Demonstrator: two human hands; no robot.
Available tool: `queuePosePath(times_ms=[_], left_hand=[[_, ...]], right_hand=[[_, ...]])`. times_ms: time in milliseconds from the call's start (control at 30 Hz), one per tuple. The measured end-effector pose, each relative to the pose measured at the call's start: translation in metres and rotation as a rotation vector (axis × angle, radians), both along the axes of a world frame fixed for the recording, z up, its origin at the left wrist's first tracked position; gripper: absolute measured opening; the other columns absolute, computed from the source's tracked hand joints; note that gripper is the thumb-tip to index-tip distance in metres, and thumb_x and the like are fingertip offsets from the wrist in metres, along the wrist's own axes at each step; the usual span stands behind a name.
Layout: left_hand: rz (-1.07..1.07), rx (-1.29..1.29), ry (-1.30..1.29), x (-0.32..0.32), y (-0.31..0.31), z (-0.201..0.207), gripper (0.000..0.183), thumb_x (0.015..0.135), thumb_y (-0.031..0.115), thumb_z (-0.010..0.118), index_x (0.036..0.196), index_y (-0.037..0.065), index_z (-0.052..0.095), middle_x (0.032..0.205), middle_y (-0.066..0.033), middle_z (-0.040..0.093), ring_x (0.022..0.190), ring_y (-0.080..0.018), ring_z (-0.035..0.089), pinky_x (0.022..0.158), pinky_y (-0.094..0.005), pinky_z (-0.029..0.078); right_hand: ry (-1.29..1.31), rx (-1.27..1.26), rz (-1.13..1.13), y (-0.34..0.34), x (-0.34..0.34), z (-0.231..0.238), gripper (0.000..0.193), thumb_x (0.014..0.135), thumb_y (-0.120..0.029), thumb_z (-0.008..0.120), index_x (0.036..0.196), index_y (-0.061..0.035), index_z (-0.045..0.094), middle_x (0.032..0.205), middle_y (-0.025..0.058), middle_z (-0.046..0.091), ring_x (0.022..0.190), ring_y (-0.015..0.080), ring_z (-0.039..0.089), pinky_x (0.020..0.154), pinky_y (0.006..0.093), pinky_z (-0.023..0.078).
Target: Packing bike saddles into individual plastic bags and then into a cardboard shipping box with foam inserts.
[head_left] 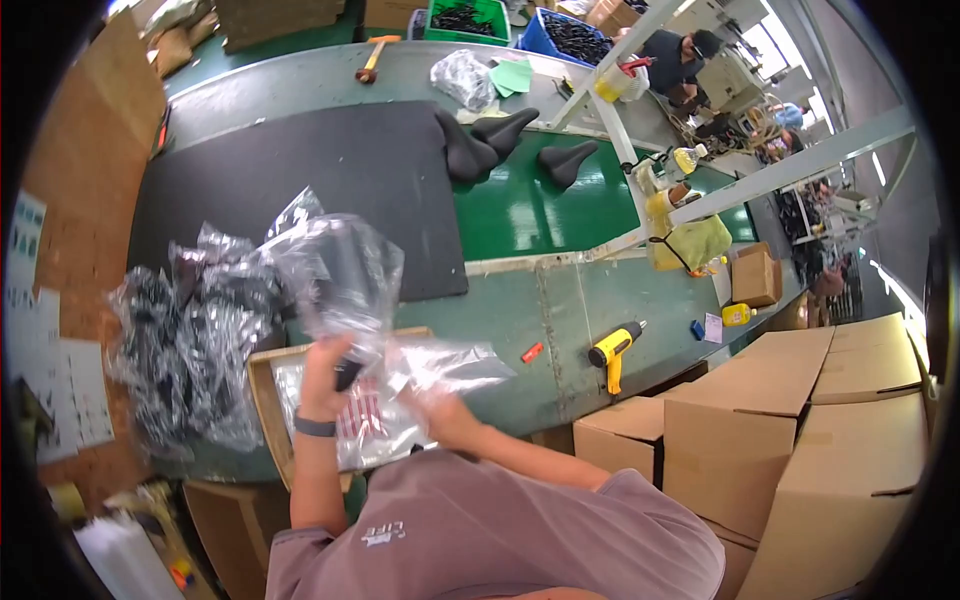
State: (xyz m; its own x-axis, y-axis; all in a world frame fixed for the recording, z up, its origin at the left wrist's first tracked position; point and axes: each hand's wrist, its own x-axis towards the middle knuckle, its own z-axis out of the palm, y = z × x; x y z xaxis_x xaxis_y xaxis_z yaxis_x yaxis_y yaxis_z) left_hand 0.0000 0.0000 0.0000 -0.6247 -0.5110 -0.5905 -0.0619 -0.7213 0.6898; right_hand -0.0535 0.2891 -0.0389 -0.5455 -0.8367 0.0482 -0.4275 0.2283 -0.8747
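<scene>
A clear plastic bag [345, 270], puffed out at its far end, hangs between my two hands above a shallow wooden tray [265, 400]. My left hand [322, 382] is closed at the bag's near end, and a small black part beside its fingers is too covered to name. With closed fingers, my right hand [432, 405] grips the bag's loose plastic [455, 366], partly smeared by motion. Flat clear bags with red print [362, 415] lie in the tray beneath. To the left is a heap of black items wrapped in clear plastic [225, 340].
Several black bicycle saddles [567, 162] sit on the green surface beyond a black mat [300, 170]. A yellow heat gun [615, 352] and a red lighter-like piece [532, 352] lie on the right of the bench. Cardboard boxes [735, 430] crowd my right; a hammer [370, 65] lies far off.
</scene>
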Motion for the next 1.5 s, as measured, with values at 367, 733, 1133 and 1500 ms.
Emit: queuePosePath(times_ms=[367,733,1133,1500], left_hand=[[-0.348,-1.806,-1.102,-0.037,-0.1,-0.098,0.076,0.103,0.03,0.072,0.168,0.003,0.042,0.168,-0.0253,0.047,0.156,-0.0459,0.043,0.126,-0.0571,0.036],[-0.184,-1.482,-0.912,-0.051,-0.1,-0.133,0.035,0.11,0.022,0.062,0.13,-0.005,0.073,0.121,-0.0234,0.078,0.109,-0.0397,0.073,0.097,-0.0472,0.056],[-0.232,-1.36,-0.938,-0.077,-0.088,-0.114,0.036,0.113,0.023,0.054,0.11,-0.006,0.075,0.093,-0.0158,0.076,0.086,-0.0289,0.07,0.082,-0.0431,0.055],[-0.507,-1.166,-1.02,-0.107,-0.067,-0.083,0.055,0.116,0.05,0.045,0.116,0.002,0.074,0.114,-0.0273,0.073,0.103,-0.0492,0.064,0.095,-0.0566,0.052]], right_hand=[[-1.163,0.154,0.604,-0.046,-0.326,0.028,0.057,0.11,-0.012,0.066,0.165,-0.0084,0.05,0.116,0.0178,0.08,0.096,0.0229,0.08,0.087,0.0381,0.067],[0.591,0.534,-0.408,-0.205,-0.785,-0.168,0.137,0.08,-0.083,0.078,0.175,-0.0022,0.021,0.176,0.03,0.033,0.165,0.0468,0.028,0.135,0.0607,0.021],[0.269,0.577,-0.242,-0.168,-0.695,-0.209,0.085,0.085,-0.06,0.078,0.137,0.0055,0.059,0.121,0.0336,0.075,0.119,0.0504,0.071,0.105,0.0566,0.056],[0.267,0.106,-0.93,-0.101,-0.843,-0.204,0.107,0.087,-0.054,0.086,0.164,0.0031,0.038,0.15,0.031,0.063,0.137,0.0456,0.064,0.115,0.0463,0.052]])
